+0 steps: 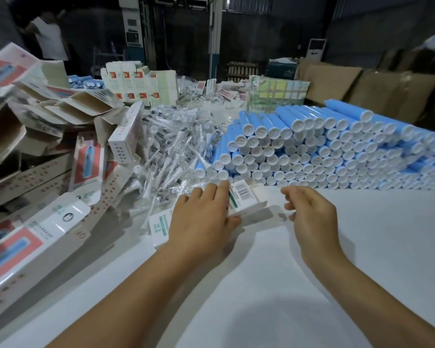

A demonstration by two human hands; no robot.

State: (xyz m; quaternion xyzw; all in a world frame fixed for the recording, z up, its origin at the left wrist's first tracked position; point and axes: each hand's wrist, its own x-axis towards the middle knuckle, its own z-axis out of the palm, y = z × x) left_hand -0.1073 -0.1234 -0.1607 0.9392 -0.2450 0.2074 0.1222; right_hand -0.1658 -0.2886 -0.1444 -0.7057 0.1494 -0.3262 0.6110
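- Bare forearms reach forward over the white table [362, 259].
- Left hand [204, 217] grips a small barcoded white carton [248, 197] by its left end, fingers over the top and thumb at the near edge.
- Right hand [309, 212] holds nothing; its fingers are loosely curled just right of the carton, not touching it.
- Stacked blue tubes [337, 146] lie right behind the carton, with bagged brush heads [171, 146] to its left.

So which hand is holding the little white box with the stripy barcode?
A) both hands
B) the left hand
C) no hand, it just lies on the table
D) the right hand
B: the left hand grips the white box between fingers and thumb, while the right hand is beside it, apart, holding nothing.
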